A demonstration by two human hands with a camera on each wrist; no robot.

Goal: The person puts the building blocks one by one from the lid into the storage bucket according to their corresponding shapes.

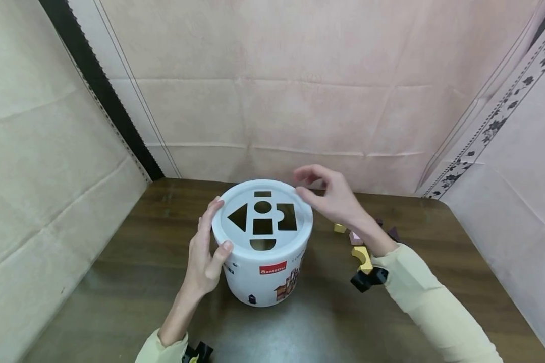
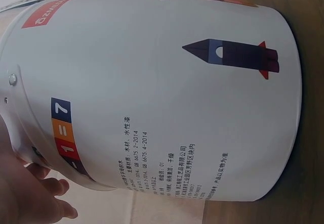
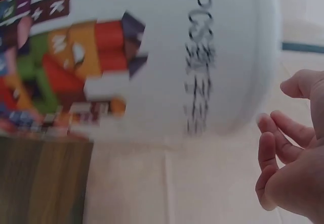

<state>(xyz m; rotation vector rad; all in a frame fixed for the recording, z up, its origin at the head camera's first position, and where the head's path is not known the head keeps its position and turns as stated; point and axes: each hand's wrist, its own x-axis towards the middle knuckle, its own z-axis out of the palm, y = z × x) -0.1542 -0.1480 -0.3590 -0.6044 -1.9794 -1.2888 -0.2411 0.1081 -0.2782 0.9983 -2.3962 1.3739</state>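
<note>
A white bucket (image 1: 254,282) with printed pictures stands upright on the table. Its pale blue-white lid (image 1: 236,242) has several cut-out holes: a triangle, a circle, squares and others. My left hand (image 1: 204,257) grips the left side of the lid's rim, thumb toward the front. In the left wrist view, the left hand (image 2: 25,193) is beside the lid edge. Over the lid's right rear edge hovers my right hand (image 1: 329,194), fingers loosely bent and nothing held. The right wrist view shows the right hand (image 3: 293,148) apart from the bucket (image 3: 167,57).
Right of the bucket, partly behind the right forearm, lie a yellow arch block (image 1: 361,257), a pink block (image 1: 356,239), a small yellow block (image 1: 339,228) and a dark block (image 1: 393,233). Pale cloth walls (image 1: 277,116) enclose the wooden table (image 1: 131,282) at the back and sides.
</note>
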